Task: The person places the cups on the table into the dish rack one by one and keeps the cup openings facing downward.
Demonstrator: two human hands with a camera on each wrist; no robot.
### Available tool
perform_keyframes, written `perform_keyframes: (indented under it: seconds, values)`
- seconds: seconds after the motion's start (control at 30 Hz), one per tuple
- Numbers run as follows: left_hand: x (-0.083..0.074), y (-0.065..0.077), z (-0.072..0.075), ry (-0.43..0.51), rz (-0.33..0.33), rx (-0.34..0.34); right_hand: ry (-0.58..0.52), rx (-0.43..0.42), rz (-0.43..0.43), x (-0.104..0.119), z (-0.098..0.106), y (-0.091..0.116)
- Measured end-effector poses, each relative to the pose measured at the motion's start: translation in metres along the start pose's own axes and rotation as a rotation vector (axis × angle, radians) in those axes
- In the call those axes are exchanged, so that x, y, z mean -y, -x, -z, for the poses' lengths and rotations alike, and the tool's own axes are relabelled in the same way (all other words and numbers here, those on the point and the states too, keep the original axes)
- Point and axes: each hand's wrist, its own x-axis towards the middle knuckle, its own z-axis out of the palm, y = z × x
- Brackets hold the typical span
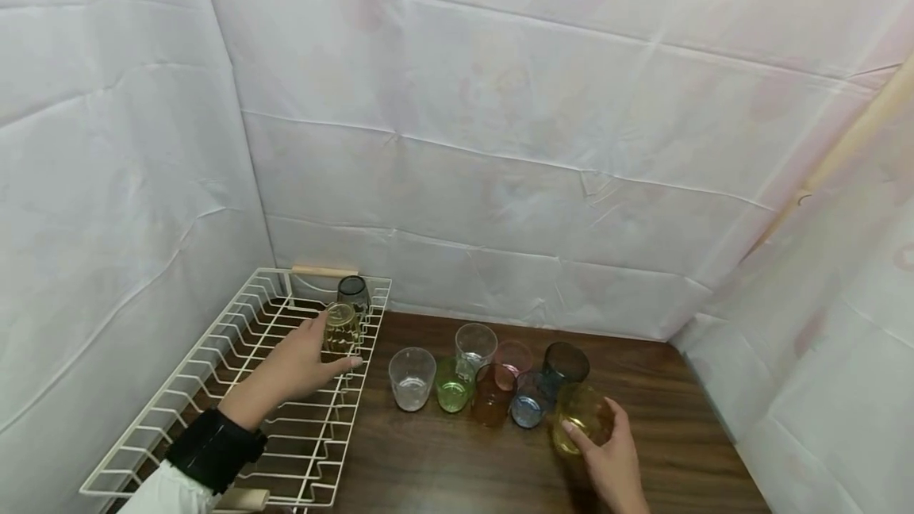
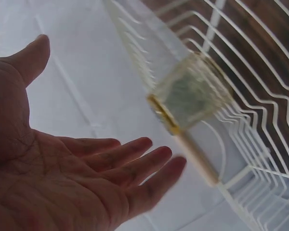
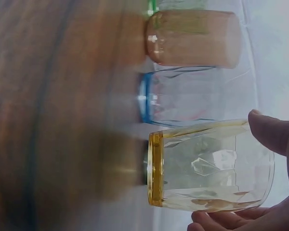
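Note:
My left hand [image 1: 296,363] hovers over the white wire rack [image 1: 359,401], fingers and thumb spread, holding nothing. Just beyond it a yellow glass [image 1: 341,329] stands upside down on the wires; the left wrist view shows this glass [image 2: 190,94] apart from the fingertips. At the right, my right hand [image 1: 616,458] grips another yellow glass [image 1: 574,419] between thumb and fingers. The right wrist view has this faceted glass [image 3: 207,168] upright, thick base towards the table. Whether its base touches the wood I cannot tell. A blue glass [image 1: 528,403] stands beside it.
Clear glass [image 1: 412,381], green glass [image 1: 453,387], amber glass [image 1: 493,399], pink glass [image 1: 514,357] and dark glass [image 1: 566,363] stand close together, with another clear glass [image 1: 475,343] behind. A grey glass [image 1: 353,292] sits upside down at the rack's far end. White cloth [image 1: 464,181] hangs behind.

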Motion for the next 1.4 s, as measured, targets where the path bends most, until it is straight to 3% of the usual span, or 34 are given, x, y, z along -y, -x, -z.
perform_keyframes:
  seconds: [0.2,0.43,0.8,0.93,1.17,1.4]
  values:
    - [-0.023,0.019,0.0,-0.032,-0.057,-0.059,-0.056,-0.046,0.055,0.018,0.009,0.009]
    - [-0.041,0.027,-0.009,0.028,-0.132,-0.145,-0.16,-0.083,0.133,0.045,0.006,0.017]
    - [-0.065,0.038,-0.019,0.118,-0.159,-0.147,-0.286,-0.039,0.235,0.091,-0.012,0.027]
    - [-0.073,0.043,-0.023,0.171,-0.142,-0.105,-0.387,-0.008,0.266,0.106,-0.019,0.029]
    - [-0.079,0.048,-0.03,0.222,-0.143,-0.089,-0.692,0.145,0.259,0.125,-0.026,0.031]
    - [-0.084,0.055,-0.029,0.26,-0.131,-0.094,-0.852,0.456,0.273,0.125,-0.026,0.031]
